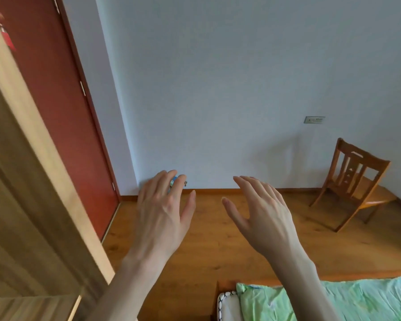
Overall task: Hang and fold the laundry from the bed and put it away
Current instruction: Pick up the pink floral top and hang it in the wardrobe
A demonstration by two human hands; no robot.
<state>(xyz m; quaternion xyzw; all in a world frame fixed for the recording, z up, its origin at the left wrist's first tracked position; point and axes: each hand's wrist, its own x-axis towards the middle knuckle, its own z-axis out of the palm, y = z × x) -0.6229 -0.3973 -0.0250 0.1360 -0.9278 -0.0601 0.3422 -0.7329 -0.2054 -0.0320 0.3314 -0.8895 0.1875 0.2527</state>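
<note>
Both hands were raised in front of the person with fingers spread wide and holding nothing: the left hand (164, 212) nearer the wardrobe side, the right hand (259, 214) just beside it, the 2 apart with bare floor showing between them. Below and to the right of the right forearm lay the bed (227, 304), covered by a crumpled green sheet (357, 300), and only its corner was in view. No loose garment could be made out on that visible part, so the laundry was either further along the bed, out of the picture, or not to be told apart from the sheet. A pale wooden panel (33, 205), probably a wardrobe door, stood blurred at the left, close to the left arm, with a red door (63, 100) behind it. A wooden chair (354, 184) stood tilted against the far wall, well away from the hands. A small blue object (174, 179) showed behind the left fingers; what it was could not be told. As a judgement, the main risk lay in the left arm knocking the wardrobe panel while the gaze was off the bed, or in grabbing the sheet instead of clothing.
</note>
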